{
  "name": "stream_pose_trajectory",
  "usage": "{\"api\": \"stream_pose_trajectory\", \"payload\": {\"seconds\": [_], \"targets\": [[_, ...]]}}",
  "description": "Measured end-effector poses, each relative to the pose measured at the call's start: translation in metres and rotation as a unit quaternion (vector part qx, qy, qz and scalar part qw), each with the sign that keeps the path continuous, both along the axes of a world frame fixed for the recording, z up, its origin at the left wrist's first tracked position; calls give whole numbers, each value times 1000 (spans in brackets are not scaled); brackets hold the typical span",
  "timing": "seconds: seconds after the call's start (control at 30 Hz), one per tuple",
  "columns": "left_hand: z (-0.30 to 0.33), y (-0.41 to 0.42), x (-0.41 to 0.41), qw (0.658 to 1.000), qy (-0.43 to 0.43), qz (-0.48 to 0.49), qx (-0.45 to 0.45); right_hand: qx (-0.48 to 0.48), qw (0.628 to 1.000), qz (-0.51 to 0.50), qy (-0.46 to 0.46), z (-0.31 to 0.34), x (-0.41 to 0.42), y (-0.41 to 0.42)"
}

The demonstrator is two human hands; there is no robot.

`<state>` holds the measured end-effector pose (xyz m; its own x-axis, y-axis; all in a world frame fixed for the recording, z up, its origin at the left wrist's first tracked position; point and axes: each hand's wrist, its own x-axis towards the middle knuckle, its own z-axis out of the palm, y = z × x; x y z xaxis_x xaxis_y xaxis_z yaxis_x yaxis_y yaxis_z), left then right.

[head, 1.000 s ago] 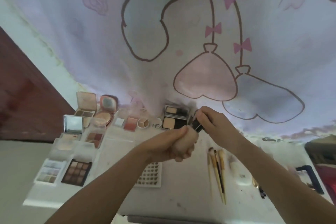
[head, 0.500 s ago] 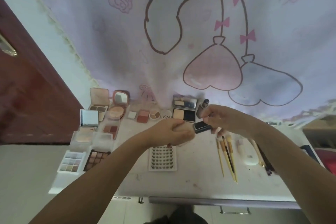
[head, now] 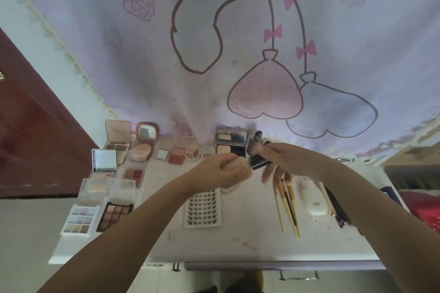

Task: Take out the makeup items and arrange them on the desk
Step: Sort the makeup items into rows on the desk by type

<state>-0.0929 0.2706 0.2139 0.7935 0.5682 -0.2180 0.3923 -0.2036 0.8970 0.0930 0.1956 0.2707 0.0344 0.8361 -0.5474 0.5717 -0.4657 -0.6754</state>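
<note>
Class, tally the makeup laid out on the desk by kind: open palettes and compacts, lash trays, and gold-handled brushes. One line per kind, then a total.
Palettes and compacts: 13, from the mirrored compact to the nine-pan palette.
Lash trays: 1.
Gold-handled brushes: 3.
Total: 17.

A pale curtain (head: 238, 38) printed with pink bows, a rose and heart-shaped balloons hangs behind the white desk (head: 238, 242), filling the far side. A dark red wooden door (head: 31, 131) stands left. Soft daylight glows through the fabric.
</note>
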Motion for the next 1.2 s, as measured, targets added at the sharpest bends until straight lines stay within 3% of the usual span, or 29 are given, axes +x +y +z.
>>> {"api": "stream_pose_trajectory", "payload": {"seconds": [0.07, 0.3, 0.67, 0.9, 1.2], "targets": [[0, -2, 8, 1000, -2, -5, -2, -1, 999, -6, -41, -3, 4, 6], [-1, 3, 6, 988, -39, -46, -144, 102, 991, 84, -18, 7, 44, 3], [1, 1, 31, 994, -27, 35, -95, 156, 986, 52, 16, 3, 76, 6], [-6, -6, 42, 996, -3, 53, -65, 170, 981, 81, -44, 10, 83, 2], [-10, -7, 39, 995, -27, 76, -65, 157, 985, 67, -19, 4, 90, 1]]}}
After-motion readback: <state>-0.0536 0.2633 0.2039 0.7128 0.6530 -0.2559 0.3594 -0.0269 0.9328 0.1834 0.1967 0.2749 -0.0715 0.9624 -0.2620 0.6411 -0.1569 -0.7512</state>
